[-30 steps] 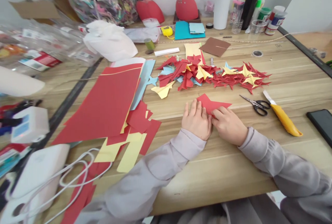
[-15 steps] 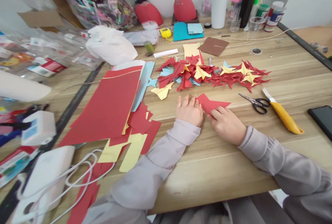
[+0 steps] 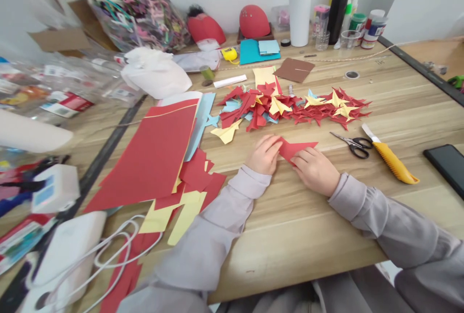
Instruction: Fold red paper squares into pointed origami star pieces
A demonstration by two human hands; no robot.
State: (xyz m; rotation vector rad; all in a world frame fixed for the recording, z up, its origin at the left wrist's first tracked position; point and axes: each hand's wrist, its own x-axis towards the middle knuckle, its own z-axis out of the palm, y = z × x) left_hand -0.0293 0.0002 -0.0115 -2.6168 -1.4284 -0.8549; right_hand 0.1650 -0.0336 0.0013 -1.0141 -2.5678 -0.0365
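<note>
Left hand (image 3: pixel 263 155) and right hand (image 3: pixel 316 171): fingers nearly closed, both pinching red paper (image 3: pixel 290 149); scissors (image 3: pixel 351 142) at 3 o'clock from it, paper pile (image 3: pixel 280 105) at 12 o'clock

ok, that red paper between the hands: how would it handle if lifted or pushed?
The red paper is probably light, being thin. Likely fairly stiff: its pointed tip looks straight. Unlikely to roll, given its angular outline.
</note>
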